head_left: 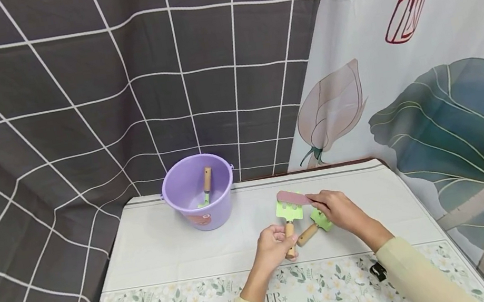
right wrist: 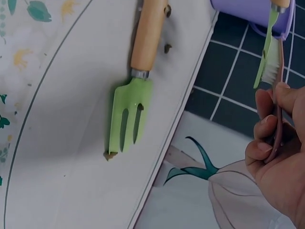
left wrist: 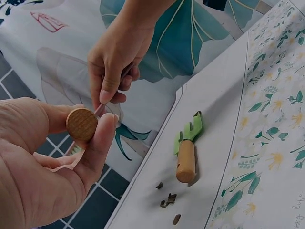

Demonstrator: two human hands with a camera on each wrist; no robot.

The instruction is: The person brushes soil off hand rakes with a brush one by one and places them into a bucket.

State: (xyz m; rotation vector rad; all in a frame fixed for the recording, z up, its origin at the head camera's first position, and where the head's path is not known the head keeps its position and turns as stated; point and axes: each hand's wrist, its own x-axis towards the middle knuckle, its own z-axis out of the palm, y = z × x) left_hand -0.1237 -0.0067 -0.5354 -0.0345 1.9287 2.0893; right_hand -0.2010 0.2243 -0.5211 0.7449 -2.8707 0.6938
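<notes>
My left hand (head_left: 271, 246) grips the wooden handle of a small garden tool (head_left: 289, 211) and holds it up, its broad green head pointing away. In the left wrist view, the round end of that handle (left wrist: 81, 124) shows between thumb and fingers. A pink brush (head_left: 294, 197) is pinched in my right hand (head_left: 339, 210). Its white bristles (right wrist: 271, 67) lie against the green head in the right wrist view. Below the hands, a green hand fork (right wrist: 129, 114) with a wooden handle lies on the table. The exact shape of the held tool's head is partly hidden by the brush.
A purple bucket (head_left: 209, 215) stands at the back left, with another wooden-handled green tool (head_left: 207, 179) leaning inside. Brown crumbs (left wrist: 168, 200) of dirt are scattered near the fork. The table (head_left: 144, 253) has a floral front part, and curtains hang behind it.
</notes>
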